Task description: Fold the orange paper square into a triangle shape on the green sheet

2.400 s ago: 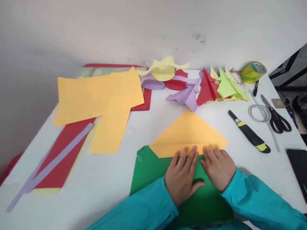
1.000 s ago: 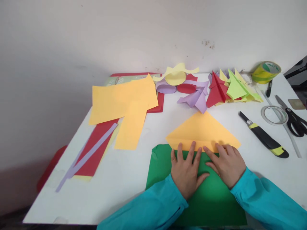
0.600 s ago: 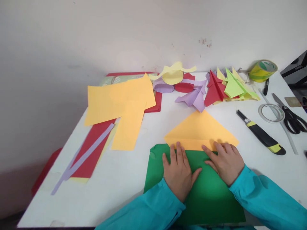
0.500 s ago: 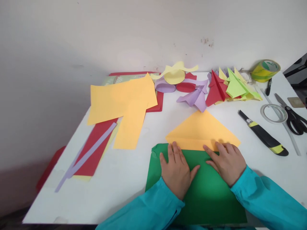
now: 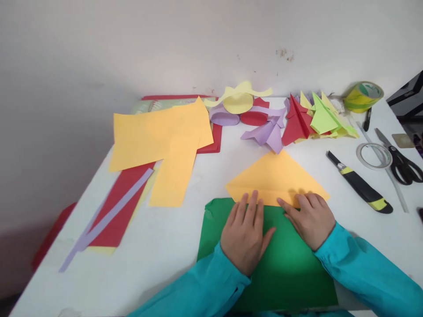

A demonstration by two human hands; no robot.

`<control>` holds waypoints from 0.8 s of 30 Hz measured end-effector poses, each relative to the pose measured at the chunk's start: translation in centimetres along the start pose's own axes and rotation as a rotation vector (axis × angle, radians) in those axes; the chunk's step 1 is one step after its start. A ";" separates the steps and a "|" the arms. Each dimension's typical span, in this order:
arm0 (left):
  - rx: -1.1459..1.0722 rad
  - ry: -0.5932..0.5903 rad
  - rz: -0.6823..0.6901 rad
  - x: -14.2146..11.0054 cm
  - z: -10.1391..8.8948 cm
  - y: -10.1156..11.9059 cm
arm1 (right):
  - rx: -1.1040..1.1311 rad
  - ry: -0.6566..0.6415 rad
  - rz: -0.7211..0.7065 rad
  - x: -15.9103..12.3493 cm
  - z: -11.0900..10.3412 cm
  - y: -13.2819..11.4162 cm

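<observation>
An orange paper (image 5: 276, 176) folded to a wide triangle lies with its point away from me. A folded strip runs along its near edge, which overlaps a green sheet (image 5: 284, 259). My left hand (image 5: 246, 235) rests flat, its fingertips on that edge left of the middle and its thumb spread over the green sheet. My right hand (image 5: 309, 218) presses the same edge on the right, fingers stretched out and partly spread. Neither hand grasps anything.
Orange offcuts (image 5: 158, 138) and a red strip (image 5: 124, 207) lie left. Paper planes (image 5: 297, 121) and paper loops (image 5: 236, 105) stand by the wall. On the right are a utility knife (image 5: 361, 185), scissors (image 5: 401, 165), a tape ring (image 5: 374, 156) and yellow tape (image 5: 361, 97).
My left hand has slid right along the folded edge, its fingers now closer to the middle. My right hand stays at nearly the same spot on the paper. The view has shifted slightly.
</observation>
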State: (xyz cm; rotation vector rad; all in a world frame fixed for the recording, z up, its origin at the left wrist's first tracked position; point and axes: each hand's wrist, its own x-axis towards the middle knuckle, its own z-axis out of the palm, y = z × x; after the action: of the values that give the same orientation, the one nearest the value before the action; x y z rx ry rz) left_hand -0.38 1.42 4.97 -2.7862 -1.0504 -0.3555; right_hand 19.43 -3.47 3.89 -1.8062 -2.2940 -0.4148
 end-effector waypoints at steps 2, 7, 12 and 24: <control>-0.066 -0.008 0.083 -0.1 0.5 0.4 | 0.011 0.025 -0.020 0.2 0.1 0.3; -0.072 0.005 0.085 -0.4 1.4 1.0 | 0.036 0.035 -0.094 0.6 0.4 1.4; -0.103 0.065 0.088 -0.3 1.6 0.9 | 0.031 0.054 -0.114 0.7 0.5 2.0; -0.113 -0.034 0.088 -1.2 2.4 1.7 | 0.115 0.071 -0.137 0.6 1.2 1.6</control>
State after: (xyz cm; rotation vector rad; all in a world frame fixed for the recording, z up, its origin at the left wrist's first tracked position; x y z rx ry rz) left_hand 0.32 -0.06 2.25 -2.9368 -0.9380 -0.3691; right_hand 20.85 -2.16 3.14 -1.5620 -2.3492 -0.3539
